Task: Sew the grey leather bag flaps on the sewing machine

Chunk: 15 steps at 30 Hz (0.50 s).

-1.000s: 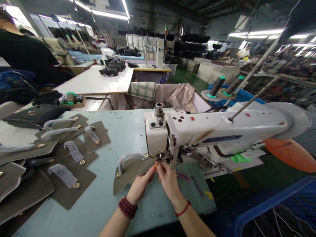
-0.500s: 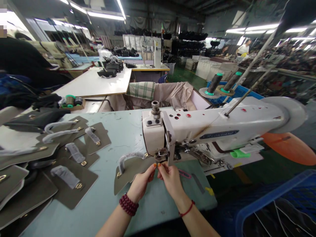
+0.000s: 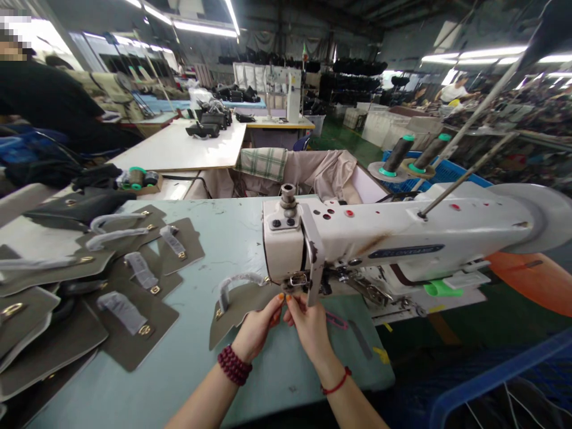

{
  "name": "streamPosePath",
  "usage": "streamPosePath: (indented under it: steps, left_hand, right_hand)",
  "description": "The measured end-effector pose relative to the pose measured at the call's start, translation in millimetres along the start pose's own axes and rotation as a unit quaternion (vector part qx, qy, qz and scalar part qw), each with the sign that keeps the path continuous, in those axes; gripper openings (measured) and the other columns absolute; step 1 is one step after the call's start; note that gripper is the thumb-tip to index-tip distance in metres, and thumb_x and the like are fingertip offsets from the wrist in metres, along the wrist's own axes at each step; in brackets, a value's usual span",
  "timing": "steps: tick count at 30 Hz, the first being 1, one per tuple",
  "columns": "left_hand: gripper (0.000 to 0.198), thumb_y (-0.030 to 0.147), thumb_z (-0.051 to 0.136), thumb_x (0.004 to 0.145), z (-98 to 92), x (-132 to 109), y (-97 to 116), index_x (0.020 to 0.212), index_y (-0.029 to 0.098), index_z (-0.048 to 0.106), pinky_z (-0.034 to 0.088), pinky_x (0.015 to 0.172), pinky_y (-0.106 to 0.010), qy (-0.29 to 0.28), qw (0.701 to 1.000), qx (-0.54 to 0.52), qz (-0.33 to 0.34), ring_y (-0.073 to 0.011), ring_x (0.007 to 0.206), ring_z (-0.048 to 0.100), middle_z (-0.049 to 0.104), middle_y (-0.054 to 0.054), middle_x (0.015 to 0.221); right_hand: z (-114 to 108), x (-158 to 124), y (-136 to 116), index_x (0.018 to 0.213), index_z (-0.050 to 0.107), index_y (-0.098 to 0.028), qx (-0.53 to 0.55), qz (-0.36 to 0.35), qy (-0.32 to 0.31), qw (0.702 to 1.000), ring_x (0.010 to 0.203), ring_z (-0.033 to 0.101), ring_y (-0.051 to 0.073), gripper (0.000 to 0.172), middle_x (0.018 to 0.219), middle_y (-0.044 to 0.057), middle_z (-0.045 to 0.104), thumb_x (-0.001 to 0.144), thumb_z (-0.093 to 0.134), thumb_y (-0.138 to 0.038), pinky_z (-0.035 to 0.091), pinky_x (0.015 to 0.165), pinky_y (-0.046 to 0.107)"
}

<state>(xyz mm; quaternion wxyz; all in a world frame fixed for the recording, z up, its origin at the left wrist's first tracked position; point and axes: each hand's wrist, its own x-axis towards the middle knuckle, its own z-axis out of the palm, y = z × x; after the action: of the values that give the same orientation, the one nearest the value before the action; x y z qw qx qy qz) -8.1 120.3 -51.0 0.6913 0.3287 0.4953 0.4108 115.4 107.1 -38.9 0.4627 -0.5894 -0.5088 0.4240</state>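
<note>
An olive-grey bag panel (image 3: 241,308) lies on the sewing machine bed, its right part running under the machine head. On it is a handle (image 3: 241,277) wrapped in clear plastic, with gold metal fittings at its ends. My left hand (image 3: 260,325), a beaded bracelet at its wrist, is closed with thumb and fingers pinching the panel's near edge. Right beside it, my right hand (image 3: 308,325) is closed in a pinch at the same edge, thumbs almost touching. Just behind the fingertips is the white sewing machine (image 3: 288,244); the needle area is partly hidden.
Several similar panels with wrapped handles (image 3: 123,313) are piled on the left of the blue-green table (image 3: 187,357). A pink-handled tool (image 3: 336,320) lies right of my hands. Thread cones (image 3: 397,156) stand behind the machine. A blue crate (image 3: 504,372) is at lower right; a person in black (image 3: 44,101) sits at left.
The whole view has shifted slightly, so the machine and table appear a little further right. Both hands keep their pinch at the panel's edge, with hardly any visible movement.
</note>
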Motion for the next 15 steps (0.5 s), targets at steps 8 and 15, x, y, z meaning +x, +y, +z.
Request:
streamPosePath:
  steps: [8,15]
  left_hand:
    - [0.045,0.051,0.066,0.070,3.8,3,14,0.046,0.017,0.048,0.028,0.049,-0.022,0.013,1.000,0.005,0.006,-0.0090,0.050,0.029,0.036,0.006,0.048]
    - [0.046,0.052,0.066,0.069,4.2,8,18,0.046,0.017,0.048,0.031,0.050,-0.022,0.023,1.000,0.003,0.018,-0.0087,0.050,0.032,0.038,0.005,0.049]
  right_hand:
    - [-1,-6,1,0.067,0.060,-0.016,0.046,0.017,-0.008,0.999,0.044,0.053,0.011,0.035,0.053,0.001,0.061,0.089,0.051,-0.043,0.040,0.044,0.019]
    - [-2,-13,9,0.072,0.061,-0.015,0.061,0.044,-0.026,0.997,0.043,0.049,0.010,0.033,0.051,0.000,0.059,0.089,0.052,-0.042,0.037,0.044,0.018]
